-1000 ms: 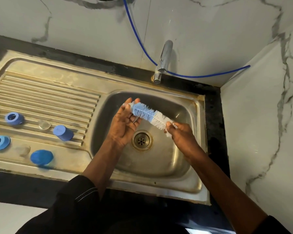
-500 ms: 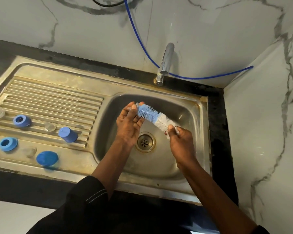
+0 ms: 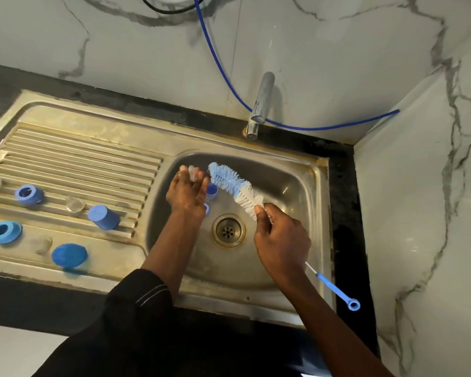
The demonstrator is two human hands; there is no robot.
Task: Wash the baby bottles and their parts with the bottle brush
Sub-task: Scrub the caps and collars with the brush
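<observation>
One bottle brush [image 3: 229, 183], two blue caps [image 3: 104, 217] [image 3: 69, 255], two hands [image 3: 186, 194] [image 3: 282, 240].

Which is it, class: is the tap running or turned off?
Off, as far as shows: no stream of water falls from the tap into the sink below.

Just the one view for us here: a wide-angle head cam. We look forward and steeply down from over the front edge of the counter. The sink [image 3: 305, 191] sits about mid-frame. Both forearms come in from the bottom edge, with the left hand [image 3: 186, 195] and right hand [image 3: 282, 240] near the centre. We're near enough that single bristles on the bottle brush [image 3: 237, 186] show. The drainboard [image 3: 79, 159] fills the left side, and the tap [image 3: 260, 104] and marble wall [image 3: 133, 50] run across the top.
</observation>
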